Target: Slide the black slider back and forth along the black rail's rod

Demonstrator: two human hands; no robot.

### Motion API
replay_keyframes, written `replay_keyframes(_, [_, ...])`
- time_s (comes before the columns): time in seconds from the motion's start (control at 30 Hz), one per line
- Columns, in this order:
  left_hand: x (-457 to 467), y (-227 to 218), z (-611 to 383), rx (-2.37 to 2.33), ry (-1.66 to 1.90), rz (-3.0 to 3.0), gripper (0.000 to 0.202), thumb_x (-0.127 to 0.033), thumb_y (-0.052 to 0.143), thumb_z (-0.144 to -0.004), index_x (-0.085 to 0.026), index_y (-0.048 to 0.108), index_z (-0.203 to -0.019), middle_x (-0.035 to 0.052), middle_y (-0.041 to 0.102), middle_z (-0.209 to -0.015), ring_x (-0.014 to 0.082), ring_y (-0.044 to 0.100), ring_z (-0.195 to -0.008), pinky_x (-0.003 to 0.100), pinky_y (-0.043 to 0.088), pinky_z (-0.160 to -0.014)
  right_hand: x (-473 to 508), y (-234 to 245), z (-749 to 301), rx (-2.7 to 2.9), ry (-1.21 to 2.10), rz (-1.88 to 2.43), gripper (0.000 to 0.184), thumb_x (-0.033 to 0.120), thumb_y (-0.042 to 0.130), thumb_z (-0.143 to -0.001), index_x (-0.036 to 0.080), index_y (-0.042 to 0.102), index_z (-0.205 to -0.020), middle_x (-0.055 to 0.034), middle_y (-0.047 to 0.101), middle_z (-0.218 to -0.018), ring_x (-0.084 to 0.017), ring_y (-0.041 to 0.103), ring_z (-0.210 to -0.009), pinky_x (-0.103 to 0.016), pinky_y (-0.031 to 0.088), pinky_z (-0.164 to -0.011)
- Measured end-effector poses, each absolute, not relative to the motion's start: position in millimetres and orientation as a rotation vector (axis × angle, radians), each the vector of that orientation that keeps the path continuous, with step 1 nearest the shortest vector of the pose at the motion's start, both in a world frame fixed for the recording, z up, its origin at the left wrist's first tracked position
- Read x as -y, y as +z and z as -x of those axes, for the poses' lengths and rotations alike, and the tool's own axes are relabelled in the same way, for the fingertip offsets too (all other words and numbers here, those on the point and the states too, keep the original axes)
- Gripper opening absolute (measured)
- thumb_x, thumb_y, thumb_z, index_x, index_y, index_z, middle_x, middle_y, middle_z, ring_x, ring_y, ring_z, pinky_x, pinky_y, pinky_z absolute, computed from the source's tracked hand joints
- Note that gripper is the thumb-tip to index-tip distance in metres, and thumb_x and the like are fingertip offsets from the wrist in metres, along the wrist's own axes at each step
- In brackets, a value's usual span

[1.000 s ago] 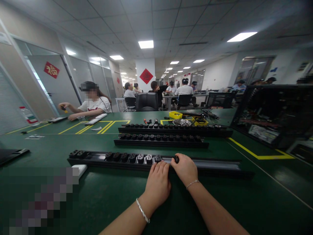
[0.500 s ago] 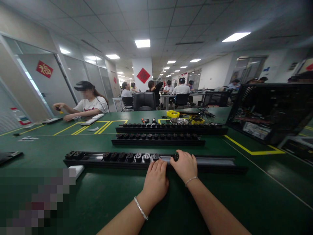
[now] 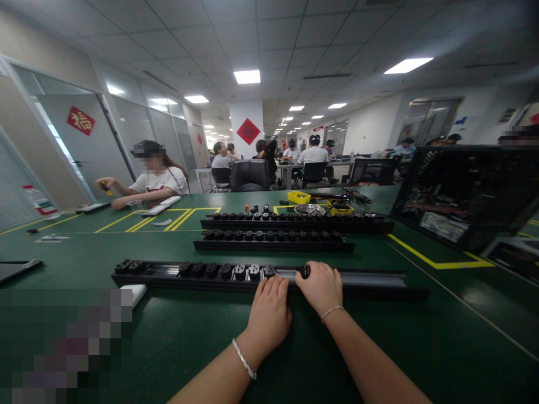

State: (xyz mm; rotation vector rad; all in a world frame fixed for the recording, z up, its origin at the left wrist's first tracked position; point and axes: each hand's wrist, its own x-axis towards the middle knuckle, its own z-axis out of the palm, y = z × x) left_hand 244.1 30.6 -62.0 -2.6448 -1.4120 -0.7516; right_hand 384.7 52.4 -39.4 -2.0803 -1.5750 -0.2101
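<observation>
A long black rail [image 3: 160, 279] lies crosswise before me, an open channel with a row of black socket modules [image 3: 225, 271] set in its left part. My left hand [image 3: 270, 308] grips the rail's near edge, its fingertips over the rim beside the last module [image 3: 269, 271] of the row. In my right hand [image 3: 323, 288] is a separate round black socket module [image 3: 305, 271], pinched over the channel just right of the row. Its underside is hidden, so I cannot tell whether it touches the channel floor. To the right of that hand the channel shows a bare pale strip.
Two more black rails [image 3: 273, 245] filled with modules lie behind. Farther back are a yellow tray [image 3: 298, 197], a metal dish [image 3: 309, 209] and tools. An open computer case [image 3: 446, 196] stands at right. A person [image 3: 155, 177] works at the left, near a bottle [image 3: 40, 202].
The view has shifted very slightly. Both hands stay at the same places on the rail, and the module in my right hand shows hardly any movement.
</observation>
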Motion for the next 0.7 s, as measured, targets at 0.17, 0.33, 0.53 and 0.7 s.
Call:
replay_keyframes(0.17, [-29.7, -60.1, -243.8, 1.417, -0.747, 2.651, 0.052, -0.017, 0.046, -0.071, -0.017, 0.041, -0.122, 0.0072, 0.048, -0.125, 0.0213, 0.038, -0.119, 0.040, 0.022, -0.107, -52.8, -38.1, -387.0, 1.591, -0.150, 2.082, 0.025, 0.034, 0.045, -0.072, 0.019, 0.061, -0.083, -0.0078, 0.065, -0.090, -0.023, 0.052, -0.093, -0.041, 0.026, -0.089])
replay_keyframes(0.33, [-30.8, -61.1, -244.0, 1.412, -0.761, 2.657, 0.051, -0.017, 0.045, -0.071, -0.016, 0.041, -0.123, 0.0072, 0.048, -0.125, 0.0216, 0.038, -0.119, 0.041, 0.023, -0.106, -51.0, -41.1, -390.6, 1.567, -0.182, 2.076, 0.027, 0.037, 0.046, -0.072, 0.019, 0.060, -0.087, -0.0079, 0.064, -0.094, -0.024, 0.050, -0.098, -0.045, 0.021, -0.093])
replay_keyframes(0.53, [-31.5, -62.4, -244.4, 1.417, -0.762, 2.648, 0.052, -0.015, 0.045, -0.071, -0.017, 0.041, -0.122, 0.0073, 0.049, -0.125, 0.0208, 0.038, -0.120, 0.041, 0.023, -0.107, -49.3, -46.3, -392.7, 1.522, -0.292, 2.076, 0.031, 0.041, 0.046, -0.072, 0.018, 0.061, -0.088, -0.0100, 0.063, -0.097, -0.025, 0.048, -0.100, -0.044, 0.021, -0.093])
replay_keyframes(0.7, [-30.5, -61.2, -244.2, 1.417, -0.759, 2.650, 0.052, -0.015, 0.044, -0.071, -0.017, 0.041, -0.123, 0.0074, 0.048, -0.126, 0.0214, 0.038, -0.120, 0.043, 0.024, -0.106, -48.6, -43.9, -393.1, 1.530, -0.245, 2.085, 0.031, 0.039, 0.046, -0.072, 0.017, 0.061, -0.090, -0.0098, 0.063, -0.098, -0.024, 0.049, -0.100, -0.039, 0.024, -0.091])
